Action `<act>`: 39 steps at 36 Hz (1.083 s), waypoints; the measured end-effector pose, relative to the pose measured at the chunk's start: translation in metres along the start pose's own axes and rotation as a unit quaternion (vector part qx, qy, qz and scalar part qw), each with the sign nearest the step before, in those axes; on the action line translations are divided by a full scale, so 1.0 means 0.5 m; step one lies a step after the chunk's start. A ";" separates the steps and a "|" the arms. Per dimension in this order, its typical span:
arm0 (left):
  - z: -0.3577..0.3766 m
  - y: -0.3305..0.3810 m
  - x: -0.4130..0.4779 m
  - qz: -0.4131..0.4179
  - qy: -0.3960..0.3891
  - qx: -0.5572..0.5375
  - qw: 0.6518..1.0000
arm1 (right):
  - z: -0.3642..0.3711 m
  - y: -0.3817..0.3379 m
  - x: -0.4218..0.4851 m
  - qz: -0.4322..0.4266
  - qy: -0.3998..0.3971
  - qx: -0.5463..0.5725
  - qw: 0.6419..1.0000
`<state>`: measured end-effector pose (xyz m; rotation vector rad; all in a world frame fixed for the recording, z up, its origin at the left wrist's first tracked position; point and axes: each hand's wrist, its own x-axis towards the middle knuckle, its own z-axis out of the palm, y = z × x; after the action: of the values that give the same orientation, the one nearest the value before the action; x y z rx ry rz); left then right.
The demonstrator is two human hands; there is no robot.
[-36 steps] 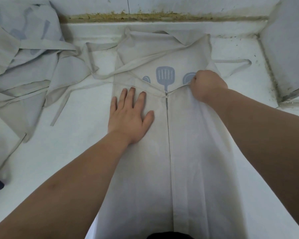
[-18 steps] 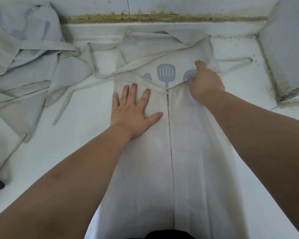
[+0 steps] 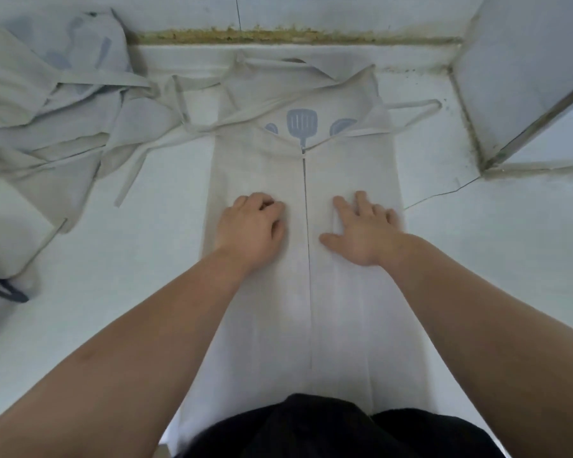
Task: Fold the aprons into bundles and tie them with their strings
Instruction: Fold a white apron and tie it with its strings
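Right now the apron [image 3: 351,309] lies lengthwise on the white counter [image 3: 113,276], running from 6 o'clock up to 12, its two side flaps folded in to meet along the middle. The left hand [image 3: 250,226] sits on the left flap with its fingers bent under; whether it pinches cloth I cannot tell. The right hand [image 3: 361,233] lies flat on the right flap, fingers spread, holding nothing. One string [image 3: 417,103] loops out at 2 o'clock. More aprons [image 3: 47,127] are heaped at 10.

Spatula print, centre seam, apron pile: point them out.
Spatula print [image 3: 301,122]: head view, its slotted blade.
Centre seam [image 3: 305,193]: head view, its upper stretch.
Apron pile [image 3: 37,107]: head view, crumpled middle fold.
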<state>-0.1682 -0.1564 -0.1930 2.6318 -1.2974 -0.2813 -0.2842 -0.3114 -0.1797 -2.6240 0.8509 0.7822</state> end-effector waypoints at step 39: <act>0.035 -0.054 -0.331 0.042 -0.110 0.050 0.992 | 0.199 -0.066 -0.275 -0.012 0.163 0.045 0.986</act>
<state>-0.2509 -0.0099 -0.2030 2.6800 -1.5244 -0.5176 -0.3987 -0.1818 -0.1794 -2.7148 0.9090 0.3012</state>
